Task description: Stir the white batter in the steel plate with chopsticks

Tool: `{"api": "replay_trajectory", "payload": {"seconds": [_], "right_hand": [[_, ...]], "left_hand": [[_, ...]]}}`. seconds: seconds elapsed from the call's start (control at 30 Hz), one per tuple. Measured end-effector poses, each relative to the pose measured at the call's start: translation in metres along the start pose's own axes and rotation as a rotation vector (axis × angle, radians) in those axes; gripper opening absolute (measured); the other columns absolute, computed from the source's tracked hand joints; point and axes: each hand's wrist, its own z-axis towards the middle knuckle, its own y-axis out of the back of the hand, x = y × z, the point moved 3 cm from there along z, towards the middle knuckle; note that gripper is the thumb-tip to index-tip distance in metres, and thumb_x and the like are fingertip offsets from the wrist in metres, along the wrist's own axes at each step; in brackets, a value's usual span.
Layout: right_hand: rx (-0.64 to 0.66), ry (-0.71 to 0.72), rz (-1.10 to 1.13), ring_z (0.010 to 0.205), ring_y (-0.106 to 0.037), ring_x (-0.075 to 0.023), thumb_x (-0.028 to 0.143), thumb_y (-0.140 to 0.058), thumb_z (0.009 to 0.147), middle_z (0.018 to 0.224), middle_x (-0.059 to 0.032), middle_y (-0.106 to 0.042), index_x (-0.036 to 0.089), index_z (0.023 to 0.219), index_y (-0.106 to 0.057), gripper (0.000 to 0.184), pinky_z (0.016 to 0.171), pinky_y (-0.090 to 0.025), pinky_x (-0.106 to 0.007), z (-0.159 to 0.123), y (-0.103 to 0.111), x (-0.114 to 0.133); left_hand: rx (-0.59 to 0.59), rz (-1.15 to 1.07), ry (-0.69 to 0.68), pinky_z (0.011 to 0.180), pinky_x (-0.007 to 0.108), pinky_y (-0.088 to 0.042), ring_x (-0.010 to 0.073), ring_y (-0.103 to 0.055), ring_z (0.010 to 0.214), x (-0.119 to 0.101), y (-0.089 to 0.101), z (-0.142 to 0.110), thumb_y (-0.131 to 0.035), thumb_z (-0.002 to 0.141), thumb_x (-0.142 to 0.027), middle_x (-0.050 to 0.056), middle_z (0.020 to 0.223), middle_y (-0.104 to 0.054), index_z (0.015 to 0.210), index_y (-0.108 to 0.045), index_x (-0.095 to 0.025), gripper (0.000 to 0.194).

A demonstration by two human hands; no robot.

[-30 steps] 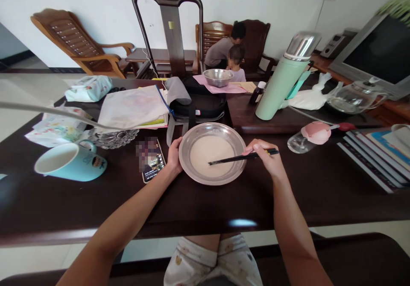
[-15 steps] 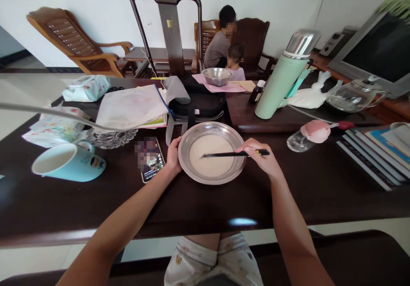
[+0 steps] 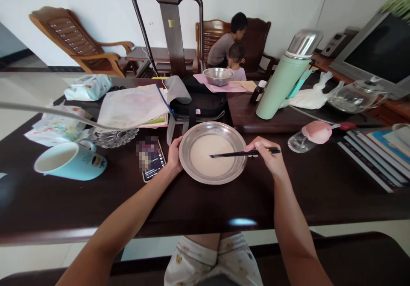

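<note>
A wide metal bowl (image 3: pixel 188 166) stands on the dark table in front of me, with a pale, milky liquid (image 3: pixel 211 170) in it. My left hand (image 3: pixel 174 154) grips the bowl's left rim. Held over the right side of the bowl, a pair of dark chopsticks (image 3: pixel 235 154) points leftward, its tips at the middle of the liquid. My right hand (image 3: pixel 264 153) is closed around the thicker end of the chopsticks. Just left of my left hand lies a phone (image 3: pixel 153 160) with its screen lit.
A light blue mug (image 3: pixel 72 162) and a glass dish (image 3: pixel 112 137) are at the left. Behind the bowl lies a black bag (image 3: pixel 205 102). To the right stand a green thermos (image 3: pixel 282 85), a pink-lidded bottle (image 3: pixel 309 136) and stacked books (image 3: pixel 368 162). Two people (image 3: pixel 229 42) are beyond the table.
My right hand and the chopsticks have shifted right, so the tips moved from the liquid's left part to its middle. My left hand stays on the rim. One person behind leans further right.
</note>
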Motion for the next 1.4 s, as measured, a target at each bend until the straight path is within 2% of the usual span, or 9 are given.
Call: {"api": "replay_trajectory", "payload": {"seconds": [0.2,0.4,0.6,0.77,0.93,1.03,1.13,1.3,1.4], "right_hand": [[0.110,0.030,-0.043,0.086,-0.080,-0.0241,0.070,-0.069,0.100,0.088,-0.0074,-0.086,0.026,0.084,-0.088,0.051,0.082,-0.064,-0.038,0.0010,-0.0063,0.0014],[0.009,-0.017,0.035,0.078,-0.080,-0.0227,0.069,-0.069,0.101,0.081,-0.0054,-0.085,0.026,0.084,-0.087,0.050,0.075,-0.064,-0.036,-0.0004,0.0005,-0.0010],[0.112,0.037,-0.045,0.088,-0.081,-0.0249,0.071,-0.070,0.099,0.089,-0.0076,-0.087,0.026,0.085,-0.089,0.050,0.083,-0.064,-0.039,0.0012,-0.0070,0.0014],[-0.004,-0.013,0.019,0.078,-0.080,-0.0231,0.069,-0.069,0.101,0.082,-0.0058,-0.085,0.026,0.083,-0.087,0.050,0.075,-0.064,-0.036,0.0002,-0.0001,0.0003],[0.126,0.026,-0.021,0.085,-0.080,-0.0246,0.071,-0.069,0.100,0.086,-0.0071,-0.086,0.027,0.083,-0.088,0.051,0.082,-0.064,-0.039,0.0009,-0.0078,0.0024],[0.065,0.033,-0.058,0.085,-0.080,-0.0245,0.072,-0.070,0.099,0.088,-0.0073,-0.086,0.027,0.083,-0.088,0.051,0.080,-0.064,-0.039,0.0011,-0.0057,0.0022],[-0.013,-0.021,0.012,0.077,-0.079,-0.0232,0.071,-0.069,0.100,0.081,-0.0060,-0.084,0.026,0.083,-0.087,0.051,0.074,-0.064,-0.037,-0.0006,-0.0013,0.0006],[0.110,0.017,-0.004,0.083,-0.080,-0.0248,0.071,-0.069,0.099,0.084,-0.0069,-0.086,0.027,0.083,-0.088,0.051,0.081,-0.065,-0.039,-0.0001,-0.0076,0.0026],[0.071,0.041,-0.060,0.086,-0.080,-0.0246,0.071,-0.070,0.099,0.088,-0.0074,-0.087,0.027,0.082,-0.088,0.051,0.080,-0.064,-0.039,0.0006,-0.0058,0.0030]], "left_hand": [[-0.007,-0.022,0.006,0.084,0.046,-0.068,0.0367,-0.082,0.089,-0.0007,0.0010,0.0004,-0.076,0.078,-0.031,0.007,0.074,-0.079,0.077,-0.072,-0.020,0.012],[0.002,-0.018,0.021,0.084,0.048,-0.069,0.0371,-0.083,0.090,-0.0014,-0.0031,-0.0040,-0.073,0.079,-0.031,0.007,0.079,-0.081,0.079,-0.072,-0.021,0.010],[-0.008,-0.029,0.014,0.083,0.047,-0.069,0.0371,-0.083,0.090,-0.0012,-0.0019,-0.0024,-0.074,0.078,-0.031,0.007,0.076,-0.080,0.078,-0.071,-0.021,0.010],[0.003,-0.028,0.009,0.083,0.046,-0.069,0.0361,-0.082,0.088,-0.0008,0.0003,-0.0002,-0.076,0.077,-0.031,0.007,0.075,-0.079,0.077,-0.071,-0.021,0.011],[0.011,-0.034,0.006,0.084,0.046,-0.068,0.0366,-0.083,0.090,-0.0003,0.0007,0.0007,-0.077,0.077,-0.031,0.007,0.077,-0.080,0.078,-0.072,-0.021,0.011],[0.005,-0.029,-0.002,0.084,0.046,-0.068,0.0367,-0.082,0.090,-0.0008,0.0013,0.0007,-0.077,0.077,-0.030,0.007,0.076,-0.080,0.079,-0.072,-0.020,0.011],[0.005,-0.023,0.007,0.084,0.046,-0.068,0.0372,-0.082,0.090,-0.0013,0.0010,-0.0005,-0.076,0.077,-0.030,0.008,0.076,-0.080,0.078,-0.072,-0.020,0.011],[0.010,-0.017,0.007,0.083,0.046,-0.069,0.0368,-0.083,0.089,-0.0015,0.0002,-0.0018,-0.075,0.079,-0.031,0.007,0.078,-0.081,0.079,-0.072,-0.021,0.011],[0.010,-0.011,0.011,0.082,0.047,-0.069,0.0369,-0.083,0.088,-0.0010,0.0009,-0.0007,-0.076,0.079,-0.033,0.007,0.078,-0.081,0.082,-0.073,-0.021,0.012]]}}
